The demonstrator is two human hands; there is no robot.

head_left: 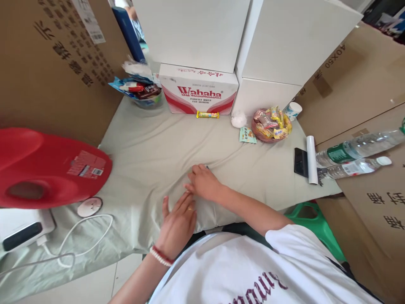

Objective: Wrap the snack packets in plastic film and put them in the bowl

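Note:
My left hand (177,221) lies flat at the near edge of the pale green tablecloth (142,164), thumb apart and fingers stretched out. A red and white bead bracelet (161,256) circles that wrist. Its fingertips meet the side of my right hand (204,182), which rests on the cloth with its fingers curled down. A small dark thing (207,167) peeks out beyond the right fingers; what it is stays hidden. Wrinkles in the cloth run around both hands.
At the back stands a Wahaha carton (200,90) with a yellow snack stick (207,115) before it. A snack basket (271,124) and plastic bottles (357,147) are to the right. A red plastic container (53,169) and white cable (91,216) lie left.

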